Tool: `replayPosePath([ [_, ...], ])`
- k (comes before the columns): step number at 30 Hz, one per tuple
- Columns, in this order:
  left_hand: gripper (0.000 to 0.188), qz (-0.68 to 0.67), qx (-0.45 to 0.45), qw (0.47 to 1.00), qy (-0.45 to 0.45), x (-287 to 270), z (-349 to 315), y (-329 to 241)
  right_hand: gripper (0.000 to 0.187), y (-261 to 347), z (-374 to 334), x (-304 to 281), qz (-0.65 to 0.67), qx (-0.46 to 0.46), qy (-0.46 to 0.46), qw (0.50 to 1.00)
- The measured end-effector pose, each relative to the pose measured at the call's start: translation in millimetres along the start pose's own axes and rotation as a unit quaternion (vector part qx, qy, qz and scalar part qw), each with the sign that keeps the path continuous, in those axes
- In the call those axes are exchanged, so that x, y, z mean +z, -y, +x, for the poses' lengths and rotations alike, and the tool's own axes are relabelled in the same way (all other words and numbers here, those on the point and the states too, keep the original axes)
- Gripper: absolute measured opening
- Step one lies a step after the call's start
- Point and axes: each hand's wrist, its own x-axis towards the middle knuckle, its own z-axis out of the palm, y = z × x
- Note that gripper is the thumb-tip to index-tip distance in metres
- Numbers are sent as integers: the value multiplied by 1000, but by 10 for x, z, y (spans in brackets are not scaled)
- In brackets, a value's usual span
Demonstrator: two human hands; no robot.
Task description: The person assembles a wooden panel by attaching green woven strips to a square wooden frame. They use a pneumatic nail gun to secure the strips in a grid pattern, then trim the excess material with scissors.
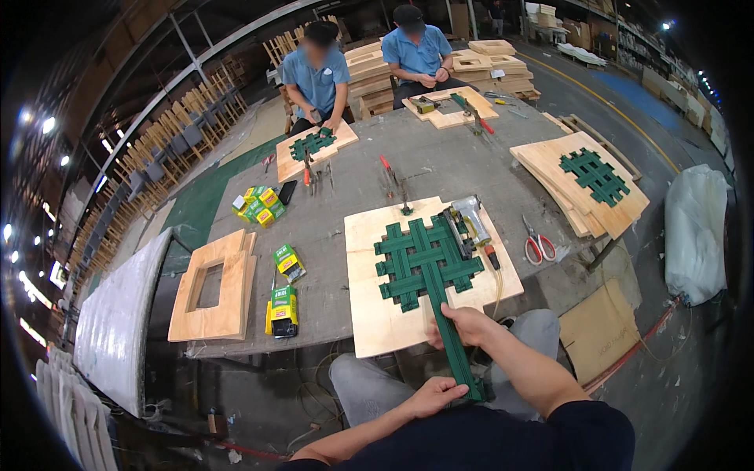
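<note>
While our right hand [463,323] pinches the long green webbing strap [449,334] at the edge of the square plywood board [377,314], our left hand [434,395] closes on the strap's lower end, nearer our lap. Beyond the right hand lies the woven green lattice [426,263] on the grey surface [345,220].

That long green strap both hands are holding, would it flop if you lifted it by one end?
Probably yes: the green strap looks thin and flat, woven over and under its neighbours. It seems light. The right hand and left hand hold it stretched straight, so it likely sags when released.
</note>
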Motion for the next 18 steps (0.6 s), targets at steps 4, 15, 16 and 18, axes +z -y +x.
replayPosePath([
  [4, 32, 16, -59, 998, 21, -128, 106, -7, 37, -97, 175, -195, 158, -77, -1, 984],
  [15, 66, -293, -127, 926, -203, -465, 687, -366, 35, -763, 58, 86, -83, -214, -239, 944],
  [16, 68, -296, -134, 922, -209, -505, 703, -353, 36, -817, 54, 98, -118, -229, -248, 934],
  [18, 69, -290, -158, 917, -223, -560, 754, -341, 38, -927, 70, 98, -187, -258, -269, 909],
])
